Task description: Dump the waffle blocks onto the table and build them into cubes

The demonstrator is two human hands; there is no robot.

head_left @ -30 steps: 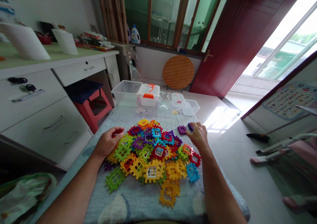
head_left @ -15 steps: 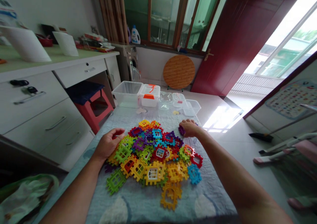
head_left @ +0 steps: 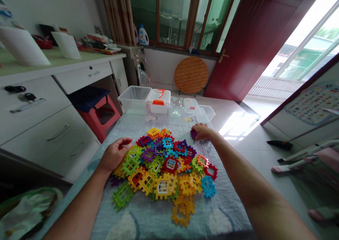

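A heap of colourful notched plastic tiles (head_left: 159, 162) lies on the cloth-covered table (head_left: 148, 224). At the heap's left edge rests my left hand (head_left: 113, 155), thumb and fingers apart, beside the green and yellow tiles. My right hand (head_left: 202, 131) is beyond the heap's back right side, fingers closed on a purple tile (head_left: 194, 134). A blue tile (head_left: 208, 186) and a red tile (head_left: 211, 171) lie at the right of the heap, a green tile (head_left: 123, 195) at its lower left, and an orange-yellow tile (head_left: 182, 211) at the front.
Along the table's back edge stand a large clear bin (head_left: 135, 100), a white lidded box with orange clasps (head_left: 159, 102), small clear containers (head_left: 177, 105) and a shallow clear tray (head_left: 206, 113). A red stool (head_left: 106, 118) with a dark seat is on the left.
My right hand has moved slightly away toward the back of the table with the purple tile. My left hand stays at the heap's left edge. The view has shifted a little.
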